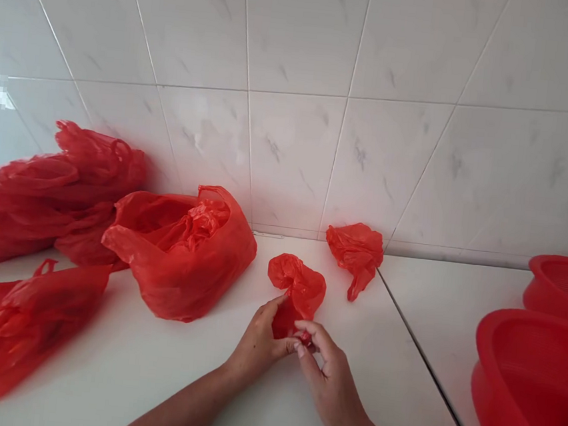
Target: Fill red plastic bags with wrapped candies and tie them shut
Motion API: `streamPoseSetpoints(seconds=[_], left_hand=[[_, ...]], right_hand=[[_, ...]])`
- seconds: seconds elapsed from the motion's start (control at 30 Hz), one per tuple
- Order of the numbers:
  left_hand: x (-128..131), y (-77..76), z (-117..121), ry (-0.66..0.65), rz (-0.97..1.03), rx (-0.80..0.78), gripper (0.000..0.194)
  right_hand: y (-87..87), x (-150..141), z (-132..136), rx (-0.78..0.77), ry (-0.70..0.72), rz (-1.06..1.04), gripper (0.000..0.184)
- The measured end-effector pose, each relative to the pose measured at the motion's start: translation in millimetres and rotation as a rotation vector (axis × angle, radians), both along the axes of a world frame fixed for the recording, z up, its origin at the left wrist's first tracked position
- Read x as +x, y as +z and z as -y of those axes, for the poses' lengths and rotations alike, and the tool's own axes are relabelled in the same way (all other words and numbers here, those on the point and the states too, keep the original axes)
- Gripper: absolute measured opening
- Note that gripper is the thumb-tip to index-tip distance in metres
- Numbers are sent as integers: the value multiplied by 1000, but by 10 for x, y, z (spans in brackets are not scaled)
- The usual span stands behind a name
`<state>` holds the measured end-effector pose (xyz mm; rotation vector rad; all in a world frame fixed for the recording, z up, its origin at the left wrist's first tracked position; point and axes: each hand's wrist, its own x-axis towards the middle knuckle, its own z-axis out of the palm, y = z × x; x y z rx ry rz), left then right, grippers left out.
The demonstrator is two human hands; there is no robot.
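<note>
A small crumpled red plastic bag (pixel 302 283) lies on the white counter in front of me, its near end between my hands. My left hand (pixel 259 334) grips the bag's left side, thumb pointing right across it. With thumb and fingers, my right hand (pixel 326 371) pinches the near end of the same bag. The thumbs almost meet there, and the gathered plastic is partly hidden by the fingers. Just beyond, to the right, another crumpled red bag (pixel 355 250) rests against the tiled wall.
A large open red bag (pixel 193 264) stuffed with plastic stands left of my hands. More full red bags (pixel 55 191) and a flatter red bag (pixel 26 329) lie farther left. Red plastic basins (pixel 493 340) stand at the right, past a dark seam (pixel 425 357) in the counter.
</note>
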<state>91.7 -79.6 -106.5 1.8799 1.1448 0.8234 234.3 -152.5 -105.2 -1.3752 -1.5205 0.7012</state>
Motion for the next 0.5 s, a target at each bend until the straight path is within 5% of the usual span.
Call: streamPoseSetpoints(seconds=[0.17, 0.3, 0.5], left_hand=[[-130, 65, 9, -59, -176, 160, 17], [-149, 61, -69, -24, -25, 133, 24], [-322, 55, -275, 331, 459, -134, 7]], right_hand=[[20, 170, -139, 37, -197, 153, 51], [62, 468, -239, -160, -328, 144, 48], [85, 855, -327, -164, -391, -322, 20]])
